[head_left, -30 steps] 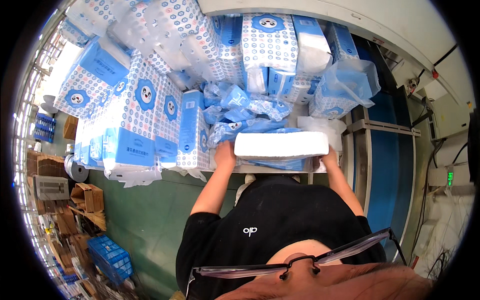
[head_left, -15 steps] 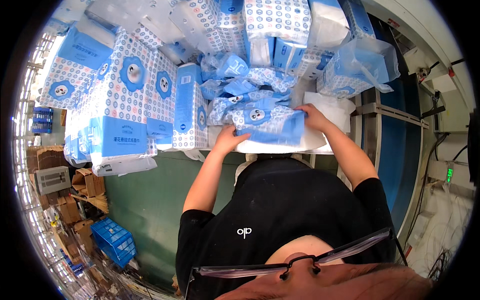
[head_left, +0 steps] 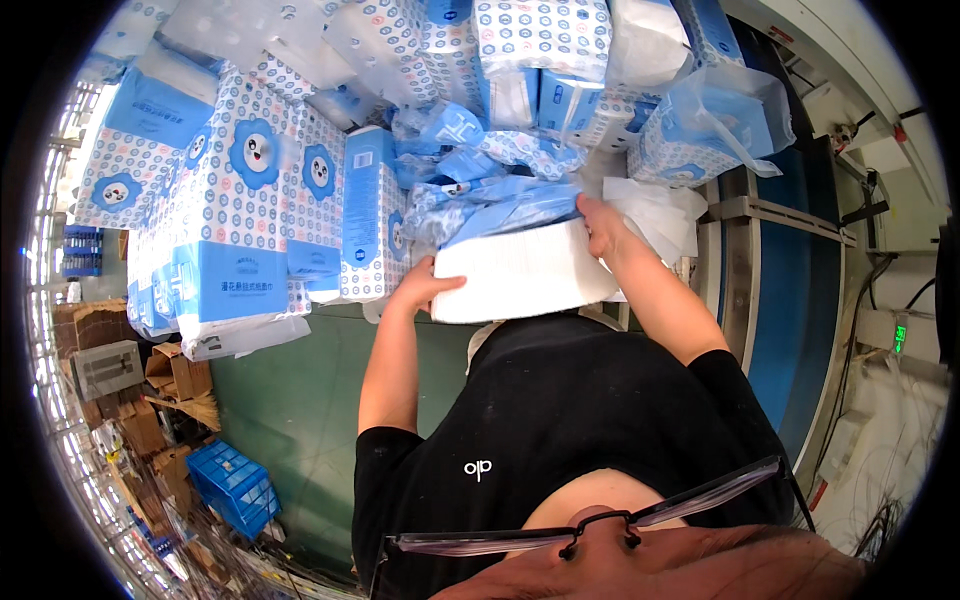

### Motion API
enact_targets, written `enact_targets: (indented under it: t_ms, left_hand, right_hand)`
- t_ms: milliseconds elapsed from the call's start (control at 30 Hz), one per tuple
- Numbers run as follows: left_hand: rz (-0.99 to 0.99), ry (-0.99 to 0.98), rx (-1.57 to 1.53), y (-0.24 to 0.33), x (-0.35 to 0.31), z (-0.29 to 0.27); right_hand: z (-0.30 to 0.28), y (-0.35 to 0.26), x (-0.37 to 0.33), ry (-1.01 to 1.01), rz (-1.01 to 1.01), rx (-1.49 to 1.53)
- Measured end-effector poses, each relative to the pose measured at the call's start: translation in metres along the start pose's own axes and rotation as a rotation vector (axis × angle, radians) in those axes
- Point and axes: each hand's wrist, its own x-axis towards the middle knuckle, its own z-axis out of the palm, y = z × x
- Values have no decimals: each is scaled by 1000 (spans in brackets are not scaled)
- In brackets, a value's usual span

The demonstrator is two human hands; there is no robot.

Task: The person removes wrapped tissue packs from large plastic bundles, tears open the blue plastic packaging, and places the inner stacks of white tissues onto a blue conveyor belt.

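Observation:
A thick white stack of paper tissues (head_left: 520, 272) is in front of me, tilted so that its long side faces me. My left hand (head_left: 425, 288) grips its left end, with the thumb over the near face. At the far right corner, my right hand (head_left: 598, 225) is closed on the stack and the wrapper's edge; some of its fingers are hidden. A crumpled blue and white plastic wrapper (head_left: 510, 207) with a printed pattern lies along the stack's far side. More loose wrappers (head_left: 455, 130) are heaped behind it.
Tall patterned tissue packs (head_left: 250, 180) stand at the left, and others (head_left: 545, 40) are piled at the back. An open bag-like pack (head_left: 700, 130) and white crumpled sheet (head_left: 655, 215) are on the right. Beyond a metal rail (head_left: 740, 250) runs a blue conveyor belt (head_left: 795, 300). A blue crate (head_left: 233, 485) is on the floor.
The white stack has come toward me and tilted up, showing its long side. The wrapper over it has shifted back. Both hands have moved, the left one lower and further left.

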Motion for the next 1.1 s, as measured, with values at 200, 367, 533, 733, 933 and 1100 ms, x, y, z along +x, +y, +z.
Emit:
enact_targets:
  t_ms: [200,367,533,733,933,1100]
  left_hand:
    - [-12,-93,-115,5,-31,11]
    - [335,500,6,-21,-27,4]
    - [646,1322,889,53,-82,80]
    - [1306,316,803,117,-16,179]
    - [1120,256,1139,104,16,194]
    - [1162,155,1110,97,9,187]
  right_hand:
    - [-36,8,46,74,55,189]
    - [-62,18,58,-75,-120,592]
    - [-47,21,51,55,-119,333]
    - [-38,10,20,-77,-155,-327]
    - [-37,-39,49,-35,-230,-591]
    - [24,-74,87,-217,-520,-210]
